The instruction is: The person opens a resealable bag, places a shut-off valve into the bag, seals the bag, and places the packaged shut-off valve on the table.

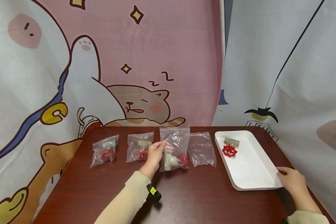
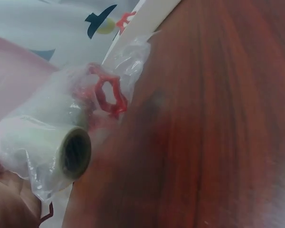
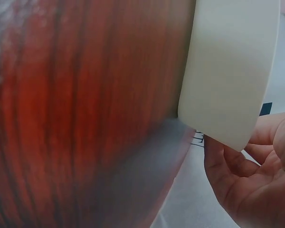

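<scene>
My left hand (image 1: 154,155) pinches a clear zip bag (image 1: 175,137) by its left side, lifted above the table. Inside that bag is a valve with a pale pipe body (image 2: 47,142) and a red handwheel (image 1: 183,159). At the near right corner of a white tray (image 1: 254,171), my right hand (image 1: 294,180) grips the rim, with thumb and fingers around the corner in the right wrist view. Lying in the tray's far left part is an unbagged valve with a grey-beige body (image 1: 231,142) and a red handwheel (image 1: 229,151).
Two more bagged valves lie to the left, one in a far-left bag (image 1: 105,151) and one in a second bag (image 1: 140,146). A flat clear bag (image 1: 202,149) lies between the lifted bag and the tray. Behind the dark red-brown table (image 1: 196,199) hangs a printed cloth (image 1: 179,62).
</scene>
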The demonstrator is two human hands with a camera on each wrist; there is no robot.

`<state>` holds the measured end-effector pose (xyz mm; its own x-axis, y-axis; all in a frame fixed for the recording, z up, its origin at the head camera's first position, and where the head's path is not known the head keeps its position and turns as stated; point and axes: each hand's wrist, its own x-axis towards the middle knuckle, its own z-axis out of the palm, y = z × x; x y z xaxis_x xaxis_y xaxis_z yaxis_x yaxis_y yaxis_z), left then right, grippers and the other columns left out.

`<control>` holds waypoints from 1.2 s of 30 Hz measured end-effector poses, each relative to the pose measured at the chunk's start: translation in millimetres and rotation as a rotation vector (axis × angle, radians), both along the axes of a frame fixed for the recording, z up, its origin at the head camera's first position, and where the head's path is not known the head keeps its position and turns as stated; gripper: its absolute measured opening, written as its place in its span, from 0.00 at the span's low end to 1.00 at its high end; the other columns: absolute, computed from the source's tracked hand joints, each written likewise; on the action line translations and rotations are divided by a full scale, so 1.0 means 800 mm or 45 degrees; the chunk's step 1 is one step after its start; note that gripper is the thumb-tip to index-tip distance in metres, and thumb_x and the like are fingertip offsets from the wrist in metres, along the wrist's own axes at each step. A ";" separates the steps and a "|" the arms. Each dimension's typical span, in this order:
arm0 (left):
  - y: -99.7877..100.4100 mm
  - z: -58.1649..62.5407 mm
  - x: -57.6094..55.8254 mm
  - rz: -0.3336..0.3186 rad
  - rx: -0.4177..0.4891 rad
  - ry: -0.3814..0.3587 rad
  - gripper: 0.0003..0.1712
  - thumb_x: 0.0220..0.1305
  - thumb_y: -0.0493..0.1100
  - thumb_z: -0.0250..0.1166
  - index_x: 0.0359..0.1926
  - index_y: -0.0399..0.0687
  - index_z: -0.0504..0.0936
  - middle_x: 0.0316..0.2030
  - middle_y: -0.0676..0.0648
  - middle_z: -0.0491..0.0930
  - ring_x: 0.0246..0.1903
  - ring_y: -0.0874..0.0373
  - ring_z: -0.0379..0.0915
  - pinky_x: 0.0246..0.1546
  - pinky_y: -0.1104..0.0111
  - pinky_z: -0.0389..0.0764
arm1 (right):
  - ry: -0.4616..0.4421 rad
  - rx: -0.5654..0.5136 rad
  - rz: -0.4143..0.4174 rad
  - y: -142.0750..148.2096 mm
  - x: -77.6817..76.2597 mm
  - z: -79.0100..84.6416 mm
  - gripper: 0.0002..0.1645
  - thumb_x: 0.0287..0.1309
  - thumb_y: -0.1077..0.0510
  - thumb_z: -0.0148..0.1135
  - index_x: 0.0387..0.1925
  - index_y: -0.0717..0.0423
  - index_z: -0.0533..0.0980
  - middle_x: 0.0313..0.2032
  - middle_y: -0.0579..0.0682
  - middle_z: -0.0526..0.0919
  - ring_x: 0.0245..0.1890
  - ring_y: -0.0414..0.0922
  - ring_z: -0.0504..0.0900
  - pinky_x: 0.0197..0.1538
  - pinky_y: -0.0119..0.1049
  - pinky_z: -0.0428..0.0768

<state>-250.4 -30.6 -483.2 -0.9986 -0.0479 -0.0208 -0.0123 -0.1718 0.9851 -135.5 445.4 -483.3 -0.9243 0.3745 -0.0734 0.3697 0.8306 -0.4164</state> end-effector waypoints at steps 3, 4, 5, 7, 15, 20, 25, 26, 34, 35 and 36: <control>0.005 -0.003 -0.010 0.064 -0.060 -0.065 0.17 0.68 0.38 0.57 0.38 0.22 0.80 0.19 0.48 0.82 0.19 0.66 0.76 0.23 0.75 0.75 | 0.002 0.007 0.003 -0.001 0.001 0.002 0.23 0.60 0.60 0.49 0.52 0.74 0.69 0.52 0.82 0.65 0.50 0.76 0.64 0.51 0.67 0.65; 0.006 -0.004 -0.012 0.092 -0.081 -0.094 0.16 0.67 0.38 0.58 0.37 0.23 0.80 0.18 0.52 0.80 0.18 0.67 0.73 0.22 0.76 0.73 | 0.015 0.017 0.009 -0.002 0.001 0.002 0.23 0.60 0.60 0.49 0.52 0.74 0.70 0.52 0.82 0.65 0.50 0.77 0.64 0.50 0.67 0.65; 0.007 -0.005 -0.015 0.109 -0.094 -0.112 0.16 0.67 0.38 0.58 0.36 0.23 0.81 0.18 0.54 0.78 0.19 0.67 0.72 0.22 0.77 0.73 | 0.026 0.024 0.016 -0.002 0.001 0.001 0.23 0.60 0.60 0.49 0.52 0.74 0.70 0.52 0.82 0.66 0.49 0.77 0.65 0.50 0.67 0.66; 0.009 -0.005 -0.020 0.119 -0.105 -0.142 0.16 0.67 0.39 0.58 0.36 0.24 0.81 0.19 0.53 0.78 0.20 0.67 0.72 0.23 0.76 0.74 | 0.039 0.030 0.019 -0.003 0.002 0.001 0.22 0.60 0.61 0.49 0.51 0.74 0.70 0.51 0.81 0.66 0.49 0.77 0.65 0.49 0.67 0.66; 0.009 -0.003 -0.033 0.161 -0.134 -0.182 0.16 0.67 0.39 0.57 0.35 0.26 0.82 0.23 0.43 0.84 0.22 0.64 0.76 0.26 0.76 0.74 | 0.015 0.000 -0.031 -0.007 0.001 0.001 0.23 0.61 0.60 0.49 0.53 0.73 0.70 0.53 0.81 0.65 0.51 0.76 0.63 0.52 0.67 0.64; 0.008 -0.005 -0.039 0.247 -0.273 -0.191 0.15 0.67 0.40 0.58 0.34 0.29 0.84 0.34 0.39 0.83 0.34 0.58 0.73 0.37 0.71 0.73 | 0.014 0.000 -0.038 -0.008 0.002 0.003 0.23 0.61 0.60 0.49 0.53 0.73 0.70 0.53 0.81 0.65 0.51 0.76 0.64 0.52 0.68 0.64; 0.009 -0.005 -0.043 0.309 -0.393 -0.180 0.14 0.66 0.39 0.59 0.36 0.29 0.84 0.38 0.35 0.82 0.41 0.50 0.73 0.43 0.62 0.75 | 0.030 0.001 -0.045 -0.009 0.002 0.003 0.22 0.60 0.61 0.49 0.53 0.73 0.70 0.53 0.81 0.65 0.50 0.76 0.64 0.52 0.68 0.64; 0.009 -0.005 -0.043 0.322 -0.421 -0.180 0.14 0.65 0.39 0.59 0.35 0.29 0.84 0.38 0.35 0.82 0.41 0.49 0.74 0.43 0.61 0.75 | 0.035 0.004 -0.041 -0.009 0.003 0.002 0.22 0.60 0.61 0.49 0.52 0.73 0.70 0.52 0.81 0.66 0.50 0.76 0.64 0.52 0.68 0.64; 0.010 -0.012 -0.051 0.358 -0.571 -0.187 0.13 0.65 0.40 0.59 0.34 0.32 0.85 0.31 0.36 0.84 0.37 0.45 0.80 0.43 0.60 0.77 | 0.089 0.019 -0.034 -0.009 0.003 0.000 0.21 0.60 0.62 0.49 0.51 0.74 0.71 0.51 0.81 0.67 0.49 0.76 0.65 0.51 0.68 0.65; 0.010 -0.012 -0.052 0.360 -0.590 -0.191 0.13 0.65 0.39 0.59 0.34 0.32 0.85 0.30 0.36 0.84 0.36 0.45 0.80 0.41 0.61 0.78 | 0.084 0.012 -0.039 -0.009 0.003 0.000 0.21 0.60 0.62 0.49 0.51 0.74 0.71 0.52 0.81 0.66 0.50 0.76 0.65 0.52 0.68 0.64; 0.009 -0.014 -0.053 0.362 -0.604 -0.193 0.13 0.65 0.39 0.59 0.34 0.32 0.84 0.28 0.36 0.84 0.33 0.45 0.81 0.39 0.62 0.78 | 0.079 0.007 -0.042 -0.009 0.003 0.000 0.22 0.60 0.62 0.49 0.51 0.73 0.71 0.52 0.81 0.66 0.50 0.76 0.64 0.52 0.68 0.64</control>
